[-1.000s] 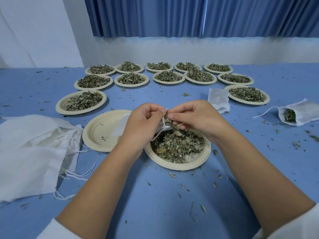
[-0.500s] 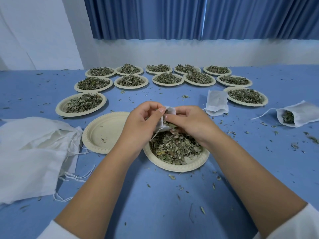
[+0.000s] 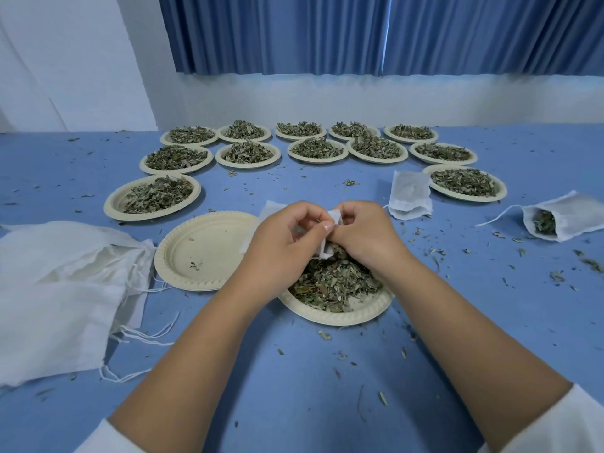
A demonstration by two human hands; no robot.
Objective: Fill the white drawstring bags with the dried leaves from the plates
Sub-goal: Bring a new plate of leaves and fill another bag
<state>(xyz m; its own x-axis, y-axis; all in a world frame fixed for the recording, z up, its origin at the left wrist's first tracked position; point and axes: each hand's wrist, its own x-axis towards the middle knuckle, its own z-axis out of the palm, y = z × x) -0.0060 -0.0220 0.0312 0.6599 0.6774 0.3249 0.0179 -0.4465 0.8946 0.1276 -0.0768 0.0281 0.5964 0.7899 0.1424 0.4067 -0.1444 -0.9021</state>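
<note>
White gauze shows between your hands, which are drawn together and clamped on one small drawstring bag (image 3: 330, 237). Your left hand (image 3: 285, 246) and right hand (image 3: 363, 237) each pinch its cloth with curled fingers, just above the far edge of the nearest plate (image 3: 340, 317). Only a crumpled strip of the bag is visible, thin and pale, its lower end hanging close over the dried leaves (image 3: 336, 284), a grey-green heap flecked with brown. Just beside that plate, to your left, an empty plate (image 3: 202, 253) holds a few crumbs. A pile of white bags (image 3: 58, 289) with loose strings lies at the far left. To your right a filled bag (image 3: 562, 220) lies on its side, leaves showing at its mouth, and another bag (image 3: 410, 199) rests nearer the middle. More heaped plates (image 3: 317, 148) stand in rows across the blue surface (image 3: 294, 393), which is littered with leaf scraps.
</note>
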